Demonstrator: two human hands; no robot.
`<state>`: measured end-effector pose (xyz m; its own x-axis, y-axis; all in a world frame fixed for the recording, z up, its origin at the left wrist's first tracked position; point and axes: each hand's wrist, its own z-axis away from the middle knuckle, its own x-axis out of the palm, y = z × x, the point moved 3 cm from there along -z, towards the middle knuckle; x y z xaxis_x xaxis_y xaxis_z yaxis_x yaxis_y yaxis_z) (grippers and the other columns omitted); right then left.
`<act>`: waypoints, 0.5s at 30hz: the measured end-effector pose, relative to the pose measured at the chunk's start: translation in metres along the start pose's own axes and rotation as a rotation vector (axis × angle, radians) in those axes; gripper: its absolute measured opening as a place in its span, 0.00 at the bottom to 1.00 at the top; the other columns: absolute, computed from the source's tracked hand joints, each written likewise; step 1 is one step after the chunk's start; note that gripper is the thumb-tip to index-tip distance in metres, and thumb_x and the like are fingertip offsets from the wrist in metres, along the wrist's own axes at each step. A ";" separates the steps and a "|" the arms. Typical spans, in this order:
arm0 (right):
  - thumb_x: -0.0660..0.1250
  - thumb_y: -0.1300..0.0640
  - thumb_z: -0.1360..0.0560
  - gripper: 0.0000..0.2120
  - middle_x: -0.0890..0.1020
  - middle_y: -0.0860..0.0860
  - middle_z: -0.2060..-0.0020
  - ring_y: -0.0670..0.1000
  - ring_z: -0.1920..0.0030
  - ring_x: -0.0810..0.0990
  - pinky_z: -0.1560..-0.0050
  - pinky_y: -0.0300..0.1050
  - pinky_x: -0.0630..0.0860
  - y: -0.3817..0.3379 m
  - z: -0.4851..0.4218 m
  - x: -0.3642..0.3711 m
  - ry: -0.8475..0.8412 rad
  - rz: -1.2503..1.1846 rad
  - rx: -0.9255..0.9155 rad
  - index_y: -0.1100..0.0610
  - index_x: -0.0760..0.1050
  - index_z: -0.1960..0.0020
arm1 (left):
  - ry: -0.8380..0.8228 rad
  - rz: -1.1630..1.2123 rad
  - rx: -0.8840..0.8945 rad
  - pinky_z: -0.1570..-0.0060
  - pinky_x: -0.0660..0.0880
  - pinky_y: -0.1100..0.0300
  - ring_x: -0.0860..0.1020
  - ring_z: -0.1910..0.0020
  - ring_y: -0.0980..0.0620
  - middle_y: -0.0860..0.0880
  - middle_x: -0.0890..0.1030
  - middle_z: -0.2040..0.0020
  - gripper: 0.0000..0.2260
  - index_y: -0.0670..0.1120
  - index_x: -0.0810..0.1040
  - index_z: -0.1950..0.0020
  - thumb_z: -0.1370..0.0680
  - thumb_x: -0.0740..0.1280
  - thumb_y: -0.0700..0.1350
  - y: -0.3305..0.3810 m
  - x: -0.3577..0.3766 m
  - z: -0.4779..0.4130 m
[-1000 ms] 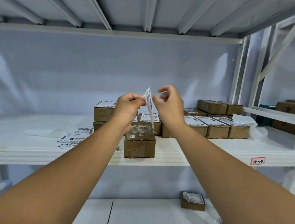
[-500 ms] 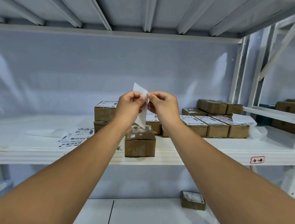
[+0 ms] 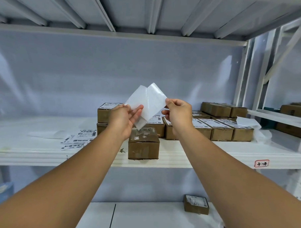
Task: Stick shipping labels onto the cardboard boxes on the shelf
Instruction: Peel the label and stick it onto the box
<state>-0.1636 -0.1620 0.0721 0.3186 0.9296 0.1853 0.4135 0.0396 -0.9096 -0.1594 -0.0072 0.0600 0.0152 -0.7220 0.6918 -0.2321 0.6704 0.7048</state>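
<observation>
Head view, writing: loose shipping labels (image 3: 79,138) on the shelf (image 3: 178,160) show barcodes, but the print is too small to read. The handwriting on the red-edged tag (image 3: 261,163) isn't legible.
Room: bare box (image 3: 143,144) stands at the shelf's front edge, with labelled boxes (image 3: 223,130) just behind and to its right.
Label sheet (image 3: 153,102): held above the bare box, blank side facing us, two leaves parted in a V opening upward.
Hands: left hand (image 3: 124,119) grips the left leaf and right hand (image 3: 178,113) pinches the right leaf's corner. The hands are apart.

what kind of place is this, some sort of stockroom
Probably a shipping or packing stockroom: white metal shelving, rows of small labelled cardboard boxes, and a label sheet pinched by the left hand and right hand.
</observation>
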 end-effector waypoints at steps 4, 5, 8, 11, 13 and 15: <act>0.63 0.60 0.21 0.11 0.78 0.49 0.66 0.44 0.73 0.76 0.72 0.35 0.71 0.004 -0.005 -0.011 0.081 -0.059 0.041 0.55 0.74 0.62 | 0.081 0.033 -0.001 0.68 0.80 0.63 0.81 0.63 0.49 0.39 0.77 0.56 0.10 0.37 0.66 0.39 0.19 0.53 0.33 0.002 -0.015 0.000; 0.63 0.60 0.21 0.11 0.77 0.49 0.67 0.44 0.73 0.76 0.72 0.35 0.71 0.006 -0.006 -0.015 0.113 -0.079 0.050 0.55 0.74 0.62 | 0.110 0.032 0.008 0.66 0.80 0.63 0.81 0.62 0.49 0.40 0.77 0.57 0.10 0.38 0.66 0.39 0.19 0.52 0.33 0.003 -0.018 0.000; 0.62 0.60 0.20 0.10 0.77 0.51 0.66 0.44 0.72 0.78 0.71 0.35 0.73 0.012 -0.011 -0.023 0.223 -0.135 0.078 0.56 0.73 0.61 | 0.201 0.038 0.053 0.61 0.80 0.61 0.81 0.63 0.48 0.41 0.76 0.59 0.11 0.38 0.67 0.40 0.20 0.51 0.30 0.007 -0.027 0.001; 0.62 0.61 0.20 0.10 0.79 0.54 0.63 0.46 0.71 0.79 0.71 0.35 0.74 0.018 -0.016 -0.029 0.312 -0.254 0.147 0.55 0.72 0.61 | 0.232 0.064 0.070 0.61 0.80 0.60 0.80 0.64 0.48 0.42 0.76 0.60 0.09 0.37 0.68 0.45 0.20 0.51 0.30 0.011 -0.033 0.001; 0.62 0.62 0.20 0.10 0.78 0.55 0.63 0.47 0.70 0.78 0.71 0.35 0.75 0.021 -0.020 -0.034 0.361 -0.368 0.195 0.56 0.71 0.61 | 0.214 0.052 0.067 0.64 0.80 0.62 0.80 0.63 0.48 0.41 0.76 0.59 0.08 0.36 0.67 0.46 0.20 0.52 0.30 0.013 -0.037 -0.001; 0.61 0.62 0.20 0.08 0.78 0.55 0.64 0.48 0.70 0.78 0.69 0.36 0.76 0.023 -0.023 -0.038 0.381 -0.432 0.202 0.59 0.72 0.59 | 0.202 0.043 0.066 0.64 0.80 0.63 0.80 0.63 0.49 0.41 0.76 0.58 0.07 0.36 0.67 0.45 0.20 0.52 0.30 0.014 -0.042 -0.003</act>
<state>-0.1468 -0.2043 0.0526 0.4566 0.6188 0.6392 0.4152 0.4872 -0.7683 -0.1603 0.0334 0.0416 0.1967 -0.6398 0.7430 -0.3000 0.6822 0.6668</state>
